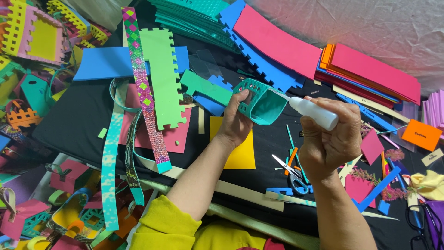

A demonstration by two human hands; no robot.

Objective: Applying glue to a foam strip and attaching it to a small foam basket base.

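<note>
Held up over the black table point(69, 120): a teal foam basket point(260, 103), cut-out wall facing left, open mouth toward the right. Left hand point(237, 121) gripped its left side, thumb pressed on the lattice, the other fingers point(240, 98) hidden behind. Right hand point(329, 139) closed around a white glue bottle point(313, 112), fingers curled tight, nozzle touching the basket's upper rim. Below, blue-handled scissors point(292, 176) beside a yellow foam sheet point(238, 143).
</note>
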